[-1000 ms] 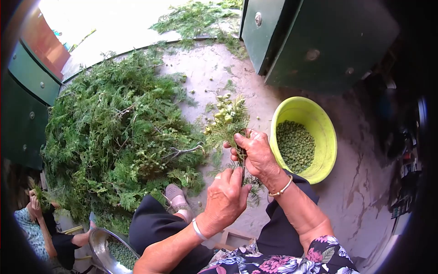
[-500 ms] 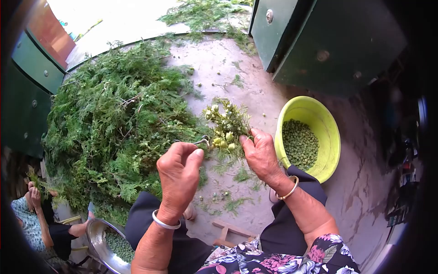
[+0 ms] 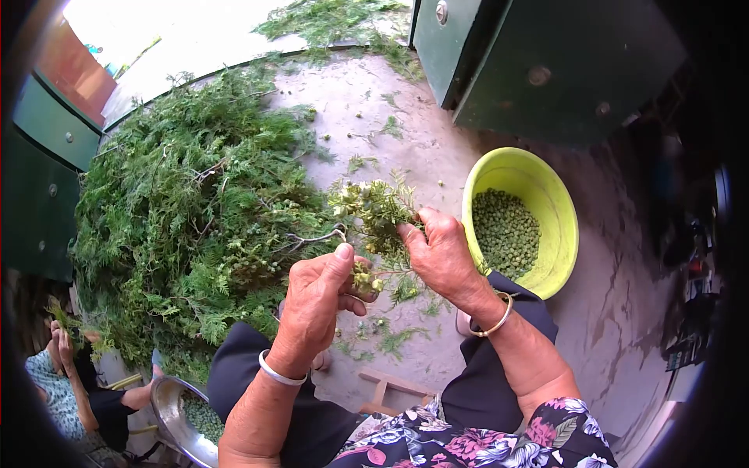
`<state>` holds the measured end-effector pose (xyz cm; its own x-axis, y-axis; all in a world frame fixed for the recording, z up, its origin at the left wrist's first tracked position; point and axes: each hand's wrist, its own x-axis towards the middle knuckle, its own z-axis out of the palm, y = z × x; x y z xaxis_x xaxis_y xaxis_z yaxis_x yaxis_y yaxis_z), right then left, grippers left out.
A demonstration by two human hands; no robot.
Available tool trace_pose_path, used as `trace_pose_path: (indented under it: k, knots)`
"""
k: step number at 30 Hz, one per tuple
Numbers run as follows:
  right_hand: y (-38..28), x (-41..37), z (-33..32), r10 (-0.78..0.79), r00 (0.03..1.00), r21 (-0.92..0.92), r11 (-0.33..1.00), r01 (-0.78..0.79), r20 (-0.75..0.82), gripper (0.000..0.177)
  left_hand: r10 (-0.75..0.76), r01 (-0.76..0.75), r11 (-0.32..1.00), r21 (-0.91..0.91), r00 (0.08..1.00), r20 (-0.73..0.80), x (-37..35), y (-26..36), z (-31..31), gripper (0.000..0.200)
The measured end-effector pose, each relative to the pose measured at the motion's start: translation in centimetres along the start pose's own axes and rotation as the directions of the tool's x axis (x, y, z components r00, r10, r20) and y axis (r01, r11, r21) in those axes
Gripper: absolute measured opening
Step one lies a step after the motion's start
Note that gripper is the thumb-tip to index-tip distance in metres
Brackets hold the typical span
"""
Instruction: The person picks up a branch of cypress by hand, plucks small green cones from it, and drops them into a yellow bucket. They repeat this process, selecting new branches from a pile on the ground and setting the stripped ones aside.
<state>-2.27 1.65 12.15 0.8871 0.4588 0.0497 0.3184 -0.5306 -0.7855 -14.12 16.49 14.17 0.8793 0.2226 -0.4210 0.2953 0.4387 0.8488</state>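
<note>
While gripping a cone-bearing sprig [image 3: 374,212] in the right hand [image 3: 443,253] just left of the yellow bucket [image 3: 555,204], curling the left hand [image 3: 318,290] at a cone cluster [image 3: 367,279] farther left, impossible to tell if pinching; working beside a branch pile [image 3: 187,203] well left of that bucket.

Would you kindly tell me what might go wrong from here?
Cones from the sprig could drop onto the floor: the right hand holds it beside the tub, not above it. The tub might also get nudged, since the right knee looks close to it.
</note>
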Motion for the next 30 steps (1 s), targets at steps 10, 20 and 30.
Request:
trace_pose_path:
  k: [10,20,30]
  knots:
    - [0.3,-0.4,-0.5,0.063,0.997,-0.066,0.996,-0.06,0.052,0.02,0.36,-0.253,0.773,0.581,0.93,-0.073,0.1,-1.9,1.5,0.042]
    - [0.2,-0.6,-0.5,0.087,0.987,-0.151,0.986,-0.066,0.137,0.021,0.634,-0.483,0.447,0.753,0.765,0.113,0.2,-3.4,1.8,0.025]
    - [0.6,0.0,-1.1,0.006,0.997,-0.315,0.949,0.018,0.075,0.017,0.366,-0.381,0.744,0.548,0.92,0.143,-1.0,-2.6,3.2,0.016]
